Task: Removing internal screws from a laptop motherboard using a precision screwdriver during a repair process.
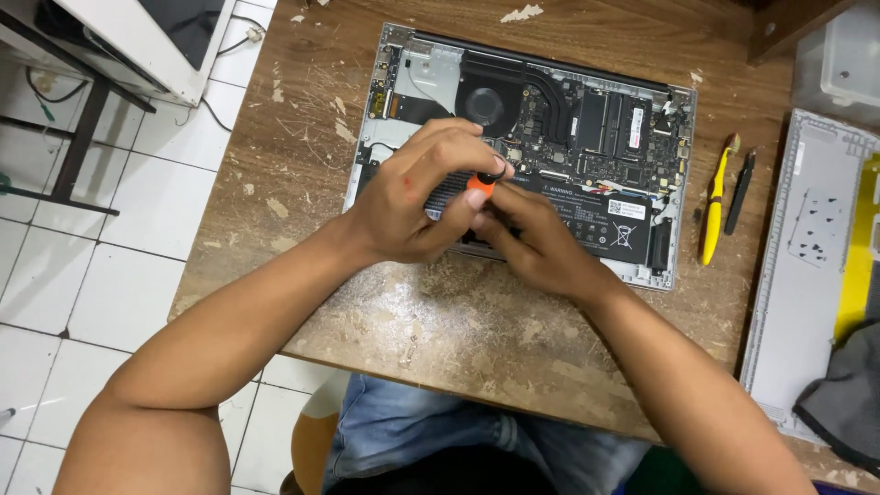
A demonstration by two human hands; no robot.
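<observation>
On the worn wooden desk (440,312), mid-scene, lies an opened laptop (522,147) w/ bottom cover off, internals up: fan (484,96) at far-centre, circuit board (596,128) to its right, black battery (596,215) along the near edge. Both hands meet over the battery's left part. Left hand (417,197) has its grip pinched round the orange-and-black screwdriver (484,179), fingertips pressed on the black cap at top, thumb against the orange collar. Right hand (541,243) sits just below and to the right, fingers curled in close to the tool's lower part; its grip looks pressed together, but whether it holds the shaft or just steadies it, can't tell — the tip and whatever it touches are hidden under the fingers. Right of the laptop, apart from it, lie a yellow pry tool (715,206) and a thin black tool (739,191); farther right, the removed grey cover panel (807,266) w/ a dark cloth (848,394) on its near end. Risk, as a judgement: tip could slip off and jab the battery or scrape nearby board parts if pressure goes off-axis, since both hands crowd and hide the spot; a small screw, if one's there, could drop into the chassis.
</observation>
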